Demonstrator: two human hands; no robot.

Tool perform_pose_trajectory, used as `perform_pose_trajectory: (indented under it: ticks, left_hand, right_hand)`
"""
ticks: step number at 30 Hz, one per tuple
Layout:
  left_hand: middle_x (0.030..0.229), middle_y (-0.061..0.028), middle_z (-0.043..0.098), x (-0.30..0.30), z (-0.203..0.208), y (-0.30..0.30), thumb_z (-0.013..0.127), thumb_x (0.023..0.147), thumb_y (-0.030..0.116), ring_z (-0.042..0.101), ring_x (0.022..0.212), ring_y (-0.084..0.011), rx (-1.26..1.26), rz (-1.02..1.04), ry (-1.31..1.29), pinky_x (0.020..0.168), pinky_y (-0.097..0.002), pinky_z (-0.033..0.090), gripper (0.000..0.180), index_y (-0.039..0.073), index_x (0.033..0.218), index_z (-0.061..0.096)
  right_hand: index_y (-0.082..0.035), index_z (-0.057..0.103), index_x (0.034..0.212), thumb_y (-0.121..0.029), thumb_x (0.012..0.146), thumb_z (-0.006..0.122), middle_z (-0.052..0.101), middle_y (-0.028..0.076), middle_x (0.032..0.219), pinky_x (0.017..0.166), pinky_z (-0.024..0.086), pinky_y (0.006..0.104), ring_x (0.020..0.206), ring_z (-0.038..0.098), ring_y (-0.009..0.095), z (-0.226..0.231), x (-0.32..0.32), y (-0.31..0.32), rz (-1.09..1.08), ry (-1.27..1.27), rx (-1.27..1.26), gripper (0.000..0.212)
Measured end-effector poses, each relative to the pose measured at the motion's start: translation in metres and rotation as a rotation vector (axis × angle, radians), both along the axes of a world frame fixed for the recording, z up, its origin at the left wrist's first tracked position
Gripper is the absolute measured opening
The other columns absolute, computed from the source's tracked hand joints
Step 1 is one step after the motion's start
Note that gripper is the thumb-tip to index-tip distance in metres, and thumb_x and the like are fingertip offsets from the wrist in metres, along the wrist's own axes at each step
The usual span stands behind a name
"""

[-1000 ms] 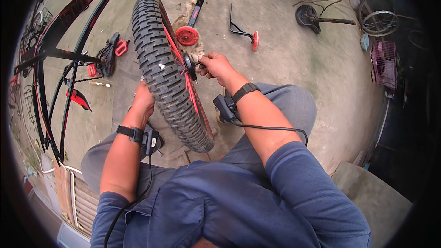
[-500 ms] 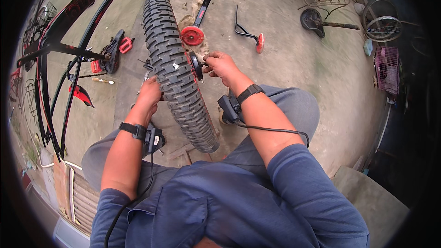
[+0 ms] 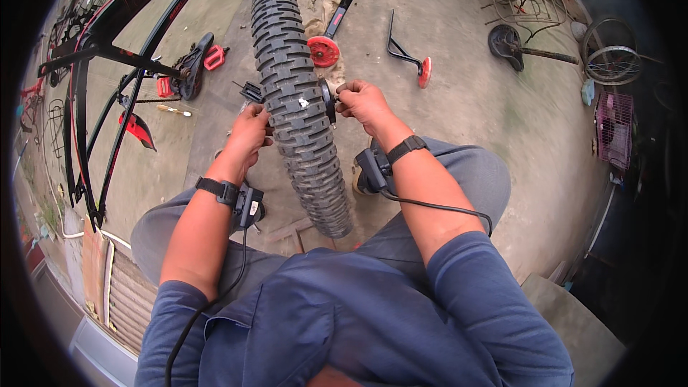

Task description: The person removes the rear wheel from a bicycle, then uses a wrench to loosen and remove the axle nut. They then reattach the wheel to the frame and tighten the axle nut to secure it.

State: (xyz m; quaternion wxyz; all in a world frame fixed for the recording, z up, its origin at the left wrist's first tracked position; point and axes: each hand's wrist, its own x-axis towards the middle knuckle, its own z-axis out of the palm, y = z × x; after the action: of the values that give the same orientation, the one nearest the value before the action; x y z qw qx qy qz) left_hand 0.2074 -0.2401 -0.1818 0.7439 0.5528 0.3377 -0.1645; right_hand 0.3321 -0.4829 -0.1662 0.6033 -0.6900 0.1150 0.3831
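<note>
A bicycle wheel with a thick, knobbed black tyre (image 3: 304,125) stands upright between my knees, seen nearly edge-on. My right hand (image 3: 364,106) is on its right side, thumb and fingers pinched at the axle end beside a black round hub part (image 3: 327,102). What lies between those fingertips is mostly hidden. On the wheel's left side, my left hand (image 3: 248,136) is closed with its fingers curled in close to the tyre. The tyre's edge and the hand itself hide what it grips. A small white speck sits on the tread.
A black bicycle frame (image 3: 82,93) stands at the left, near a red pedal (image 3: 215,58) and a light-handled tool (image 3: 174,110). Beyond the wheel lie two training wheels with red rims (image 3: 324,51) (image 3: 425,72). Farther right are a saddle (image 3: 506,47), loose wheels (image 3: 611,61) and a pink wire cage (image 3: 615,130).
The whole view has shifted, so floor, frame and wheel appear farther right. Both hands stay at the wheel's hub, one on each side.
</note>
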Motion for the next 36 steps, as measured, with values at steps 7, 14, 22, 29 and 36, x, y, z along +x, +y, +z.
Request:
perform_pose_trajectory:
  ticks: [7,14,22,29,36]
  left_hand:
    - [0.106,-0.0087,0.063,0.005,0.001,0.001,0.049,0.102,0.033,0.063,0.084,-0.0169,-0.034,0.002,0.116,0.064,-0.0302,0.047,0.039,0.004,0.129,0.049]
    - [0.099,-0.0100,0.063,0.010,0.031,-0.005,0.046,0.104,0.036,0.064,0.074,-0.0162,0.104,0.029,0.201,0.059,-0.0297,0.045,0.043,0.003,0.132,0.047]
    - [0.111,-0.0131,0.061,0.011,0.038,-0.008,0.047,0.103,0.032,0.064,0.075,-0.0164,0.102,0.067,0.169,0.059,-0.0296,0.045,0.044,0.001,0.134,0.045]
    - [0.117,-0.0149,0.058,0.011,0.039,-0.007,0.045,0.104,0.034,0.064,0.074,-0.0175,0.084,0.023,0.205,0.059,-0.0294,0.046,0.048,0.001,0.138,0.041]
    - [0.114,-0.0143,0.059,0.010,0.038,-0.008,0.045,0.103,0.034,0.065,0.072,-0.0182,0.076,0.070,0.152,0.056,-0.0287,0.046,0.049,0.000,0.138,0.040]
  right_hand:
    - [0.000,0.063,0.100,-0.010,0.087,0.060,0.064,0.005,0.085,0.061,0.048,0.0272,0.068,0.063,0.014,0.001,0.002,-0.001,-0.032,0.031,-0.002,0.016]
    - [0.000,0.064,0.100,-0.013,0.089,0.063,0.066,0.007,0.081,0.060,0.049,0.0276,0.067,0.064,0.015,-0.011,0.002,-0.004,-0.056,-0.030,0.007,0.017]
    - [0.000,0.063,0.100,-0.014,0.091,0.063,0.065,0.005,0.083,0.060,0.048,0.0271,0.068,0.064,0.014,-0.017,0.003,-0.006,-0.049,-0.010,0.044,0.016]
    - [0.000,0.063,0.101,-0.013,0.091,0.063,0.065,0.006,0.083,0.060,0.049,0.0270,0.068,0.064,0.015,-0.017,0.003,-0.006,-0.049,-0.014,0.044,0.017]
    - [0.000,0.064,0.101,-0.012,0.090,0.062,0.065,0.006,0.083,0.060,0.049,0.0274,0.068,0.064,0.015,-0.025,0.003,-0.006,-0.072,0.007,0.067,0.016]
